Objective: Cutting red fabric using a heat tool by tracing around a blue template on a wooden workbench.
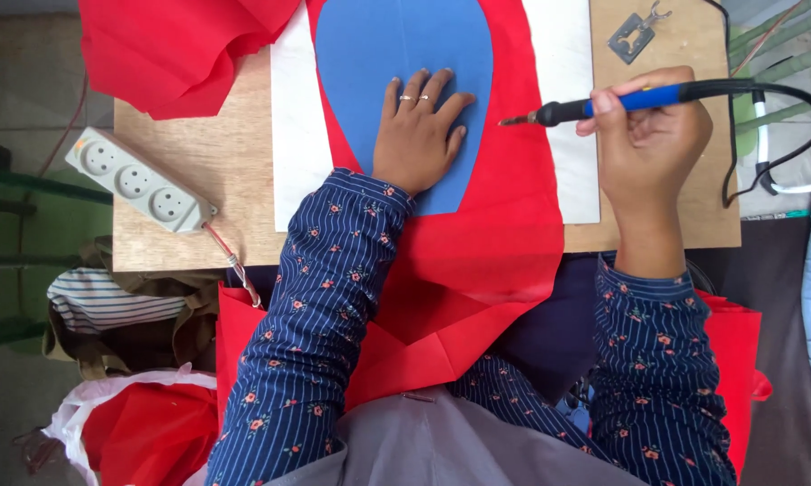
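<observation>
Left hand (419, 135) lies flat with fingers spread on a blue teardrop-shaped template (405, 63), pressing it down; it grips nothing. Two thin rings show on its fingers. The template sits on top of a sheet of red fabric (504, 225), which runs from the top of the view down over the near edge of the table and into the person's lap.

Right hand (648, 135) is closed around the blue handle of a pen-shaped heated tool (621, 101) — something like a soldering iron. The tool points left, its dark metal tip just above or on the red fabric, a little to the right of the template's edge and near the left hand's fingertips; whether the tip touches the cloth cannot be told. A black cord (783, 126) leaves the back of the handle and loops down on the right.

Under the fabric lies a white board (293, 153), and under that a wooden tabletop (198, 171). More red fabric (171, 49) is bunched at the upper left. A white power strip (140, 180) with three sockets rests at an angle on the left part of the table, its cable trailing off the near edge. A small metal stand (635, 34) sits at the top right of the wood.

Both arms wear dark blue striped sleeves (306, 342) with small flowers. Bags (126, 315) — one striped — lie on the floor to the left.
</observation>
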